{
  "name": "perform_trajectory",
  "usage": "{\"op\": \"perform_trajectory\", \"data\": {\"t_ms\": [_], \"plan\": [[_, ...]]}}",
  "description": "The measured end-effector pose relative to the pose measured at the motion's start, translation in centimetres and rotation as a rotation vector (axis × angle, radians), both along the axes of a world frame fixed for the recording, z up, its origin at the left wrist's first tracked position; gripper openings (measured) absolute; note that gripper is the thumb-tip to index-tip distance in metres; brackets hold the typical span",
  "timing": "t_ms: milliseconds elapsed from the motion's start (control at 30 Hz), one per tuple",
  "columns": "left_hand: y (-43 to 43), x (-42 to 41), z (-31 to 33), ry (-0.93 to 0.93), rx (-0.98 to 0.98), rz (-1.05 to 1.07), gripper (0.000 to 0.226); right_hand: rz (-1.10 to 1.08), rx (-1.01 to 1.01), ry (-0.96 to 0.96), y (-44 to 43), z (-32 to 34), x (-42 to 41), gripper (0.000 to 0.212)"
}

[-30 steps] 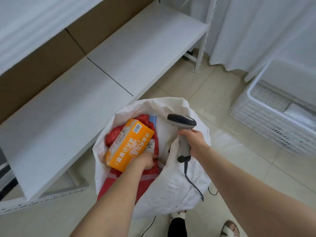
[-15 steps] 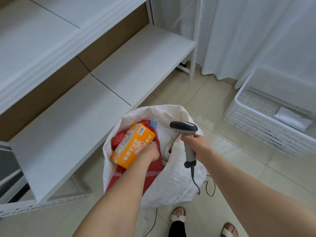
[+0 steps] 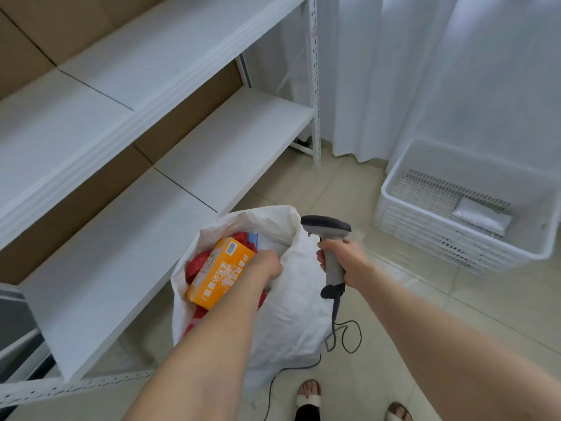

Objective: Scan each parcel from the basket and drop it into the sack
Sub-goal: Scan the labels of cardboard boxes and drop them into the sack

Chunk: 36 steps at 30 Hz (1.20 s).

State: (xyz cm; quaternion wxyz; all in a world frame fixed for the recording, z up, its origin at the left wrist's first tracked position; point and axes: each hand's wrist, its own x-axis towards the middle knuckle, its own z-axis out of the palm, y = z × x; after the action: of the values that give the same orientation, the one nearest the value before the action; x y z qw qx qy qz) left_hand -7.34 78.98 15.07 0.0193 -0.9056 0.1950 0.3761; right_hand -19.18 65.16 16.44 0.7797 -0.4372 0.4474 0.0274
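Left hand [image 3: 267, 264] is down in the mouth of the sack [image 3: 297, 314], fingers curled over the right edge of the orange box [image 3: 220, 273]. The thumb is hidden, but that reads as a grip. The box lies tilted on a crumpled red bag [image 3: 195, 265] just inside the sack's rim, barcode label up at its far end. My read is that it is being set in and not yet let go.

Right hand [image 3: 346, 262] has its fingers wrapped round the pale handle of the scanner [image 3: 326, 227]. The dark head is held up to the right of the sack, probably to keep it out of the way of the drop and ready for the next label. Its cable [image 3: 349, 335] loops over the tiled floor [image 3: 409, 299] just beside the sack.

The sack is white woven plastic, floppy and creased, its mouth gaping on its own folds. The box is stiff printed card with square corners, and the red bag looks thin and slick.

Far right, the basket [image 3: 440, 238], white slotted plastic, sits on the floor by the curtain [image 3: 440, 71]. One flat grey parcel [image 3: 481, 217] lies in it, soft like a mailer, and likely next. On the left is a white shelf [image 3: 106, 268], backed with brown board.
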Motion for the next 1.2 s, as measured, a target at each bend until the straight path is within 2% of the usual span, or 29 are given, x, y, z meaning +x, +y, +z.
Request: {"op": "perform_trajectory", "data": {"t_ms": [100,200,367,600,900,1200], "plan": [[-3.1,-1.0,2.8,-0.067,-0.058,-0.048,0.029,-0.037,0.025,-0.019,-1.7,2.2,-1.8,0.010],[-7.5,-2.7,6.2,-0.134,-0.103,-0.112,0.033,-0.059,0.034,-0.056,-4.5,5.0,-4.4,0.014],[-15.8,-7.5,12.1,-0.223,-0.287,-0.140,0.032,-0.138,0.019,-0.168,-10.7,9.7,-10.5,0.007],[-26.5,-14.0,15.1,-0.284,-0.446,-0.239,0.033,-0.401,0.058,-0.193,-20.0,11.9,-16.9,0.007],[-42.7,-14.8,12.5,-0.208,-0.425,-0.383,0.031,-0.678,0.142,-0.171,-33.0,10.0,-18.9,0.018],[-60.0,-11.2,6.2,-0.119,-0.352,-0.450,0.035,-0.875,0.269,-0.117,-48.5,5.9,-17.3,0.010]]}}
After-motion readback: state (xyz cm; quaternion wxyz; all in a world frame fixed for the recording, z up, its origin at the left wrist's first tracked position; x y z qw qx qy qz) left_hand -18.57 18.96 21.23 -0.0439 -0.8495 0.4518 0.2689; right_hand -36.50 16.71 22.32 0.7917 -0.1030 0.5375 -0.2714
